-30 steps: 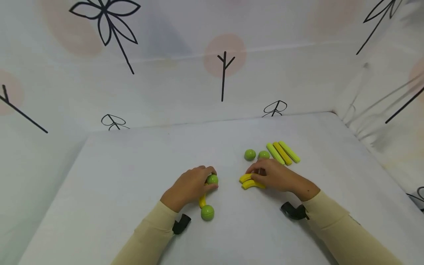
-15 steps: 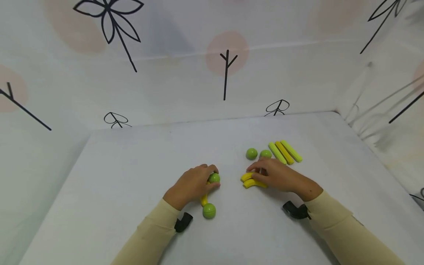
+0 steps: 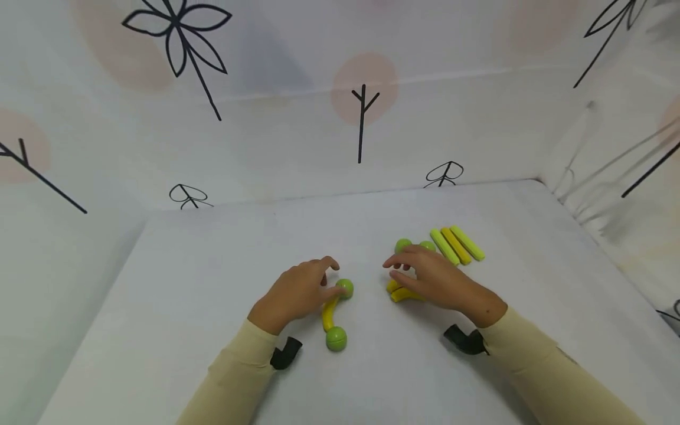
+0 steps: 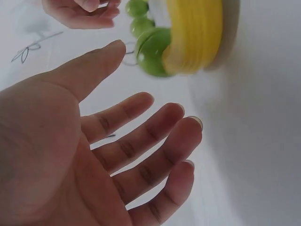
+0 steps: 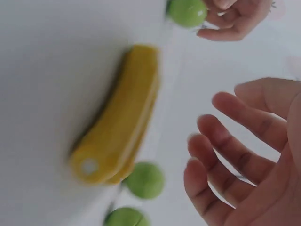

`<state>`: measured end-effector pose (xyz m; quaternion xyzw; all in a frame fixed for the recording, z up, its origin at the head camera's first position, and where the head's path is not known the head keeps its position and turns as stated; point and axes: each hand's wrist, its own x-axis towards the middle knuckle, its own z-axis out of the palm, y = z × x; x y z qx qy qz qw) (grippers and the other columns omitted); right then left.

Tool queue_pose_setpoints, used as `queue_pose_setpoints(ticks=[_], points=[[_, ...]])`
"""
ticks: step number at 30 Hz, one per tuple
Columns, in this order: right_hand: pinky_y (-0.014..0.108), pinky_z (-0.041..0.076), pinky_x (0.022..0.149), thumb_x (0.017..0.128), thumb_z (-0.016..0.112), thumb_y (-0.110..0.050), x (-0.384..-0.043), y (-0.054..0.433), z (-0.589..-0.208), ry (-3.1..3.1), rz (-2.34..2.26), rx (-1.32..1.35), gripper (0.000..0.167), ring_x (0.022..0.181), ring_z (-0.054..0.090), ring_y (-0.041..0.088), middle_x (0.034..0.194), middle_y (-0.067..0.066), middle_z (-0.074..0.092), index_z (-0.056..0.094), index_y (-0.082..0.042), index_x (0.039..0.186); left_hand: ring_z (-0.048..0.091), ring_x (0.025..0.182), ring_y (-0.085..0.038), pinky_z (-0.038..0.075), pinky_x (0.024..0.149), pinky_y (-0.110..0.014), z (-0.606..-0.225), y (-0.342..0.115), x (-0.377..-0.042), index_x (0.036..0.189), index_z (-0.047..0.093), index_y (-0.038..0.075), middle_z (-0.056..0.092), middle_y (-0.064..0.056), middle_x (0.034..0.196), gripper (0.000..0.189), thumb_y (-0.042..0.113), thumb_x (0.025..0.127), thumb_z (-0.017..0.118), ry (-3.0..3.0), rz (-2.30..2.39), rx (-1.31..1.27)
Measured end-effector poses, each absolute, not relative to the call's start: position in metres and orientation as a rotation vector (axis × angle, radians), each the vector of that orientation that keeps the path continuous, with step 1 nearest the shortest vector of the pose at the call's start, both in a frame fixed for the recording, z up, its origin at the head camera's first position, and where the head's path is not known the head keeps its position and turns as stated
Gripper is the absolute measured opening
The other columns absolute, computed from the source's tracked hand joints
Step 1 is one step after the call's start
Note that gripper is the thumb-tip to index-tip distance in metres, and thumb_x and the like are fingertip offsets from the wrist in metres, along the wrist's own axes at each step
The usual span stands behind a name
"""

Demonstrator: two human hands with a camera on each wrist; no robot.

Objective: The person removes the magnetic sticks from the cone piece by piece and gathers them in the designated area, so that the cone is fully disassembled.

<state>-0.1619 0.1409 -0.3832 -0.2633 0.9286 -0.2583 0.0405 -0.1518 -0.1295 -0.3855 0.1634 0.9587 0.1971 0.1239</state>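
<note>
In the head view my left hand (image 3: 294, 292) hovers by a green ball (image 3: 345, 288), fingers spread and holding nothing. A yellow toy banana (image 3: 329, 314) runs from that ball to a second green ball (image 3: 336, 339) closer to me. The left wrist view shows a gap between the left fingers and the banana (image 4: 197, 35). My right hand (image 3: 438, 282) is above two yellow toy bananas (image 3: 406, 295) lying side by side, partly hidden beneath it. In the right wrist view its loosely bent fingers are apart from these bananas (image 5: 117, 120).
Beyond the right hand lie two more green balls (image 3: 403, 245), one partly covered by the hand. Beside them three sticks lie in a row, two light green (image 3: 468, 242) and one yellow (image 3: 456, 245). The white table (image 3: 228, 248) meets patterned fabric walls at the back and sides.
Both hands have let go and lifted: the left from the green ball, moving left, the right from the paired bananas. The balls, bananas and sticks stay where they were.
</note>
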Motion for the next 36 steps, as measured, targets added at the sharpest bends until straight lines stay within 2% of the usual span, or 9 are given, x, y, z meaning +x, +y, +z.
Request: queue_pose_setpoints(ticks=[8,14,18,25,29,36], points=[[0.033,0.053,0.079,0.095,0.068,-0.018,-0.158,0.102,-0.371,2.907,-0.870,-0.772,0.021,0.095,0.062,0.018,0.103,-0.001,0.068,0.073,-0.012,0.114,0.053,0.062,-0.014,0.042,0.058,-0.028,-0.379,-0.142,-0.146,0.109,0.062,0.017,0.059,0.005,0.072,0.037,0.047,0.090,0.071,2.785,0.558,0.432],[0.027,0.052,0.076,0.094,0.069,-0.018,-0.154,0.075,-0.382,2.835,-0.833,-0.793,0.026,0.093,0.062,0.017,0.106,0.003,0.068,0.071,-0.011,0.118,0.051,0.061,-0.014,0.039,0.056,-0.029,-0.384,-0.142,-0.145,0.098,0.062,0.018,0.057,0.004,0.066,0.037,0.052,0.087,0.070,2.694,0.464,0.398],[0.026,0.051,0.077,0.091,0.071,-0.016,-0.152,0.069,-0.391,2.769,-0.823,-0.844,0.032,0.091,0.060,0.015,0.106,0.002,0.066,0.070,-0.010,0.122,0.050,0.061,-0.014,0.038,0.056,-0.029,-0.386,-0.143,-0.146,0.092,0.063,0.018,0.056,0.004,0.066,0.033,0.050,0.085,0.071,2.679,0.429,0.404],[0.027,0.052,0.081,0.090,0.074,-0.016,-0.150,0.070,-0.399,2.729,-0.776,-0.893,0.038,0.095,0.060,0.011,0.109,0.000,0.065,0.068,-0.013,0.128,0.046,0.060,-0.012,0.035,0.055,-0.028,-0.387,-0.143,-0.147,0.091,0.061,0.018,0.049,0.006,0.064,0.031,0.047,0.085,0.073,2.645,0.440,0.452],[0.031,0.054,0.086,0.090,0.075,-0.016,-0.150,0.070,-0.399,2.730,-0.762,-0.901,0.034,0.097,0.061,0.013,0.108,0.000,0.067,0.069,-0.012,0.124,0.046,0.058,-0.012,0.034,0.054,-0.029,-0.389,-0.141,-0.147,0.090,0.060,0.019,0.048,0.005,0.063,0.027,0.042,0.085,0.074,2.609,0.511,0.456],[0.037,0.053,0.091,0.088,0.077,-0.014,-0.150,0.068,-0.394,2.734,-0.749,-0.845,0.028,0.102,0.063,0.017,0.109,0.001,0.071,0.069,-0.011,0.115,0.048,0.058,-0.013,0.037,0.054,-0.029,-0.388,-0.140,-0.146,0.098,0.059,0.019,0.053,0.003,0.065,0.016,0.027,0.089,0.070,2.551,0.625,0.486]])
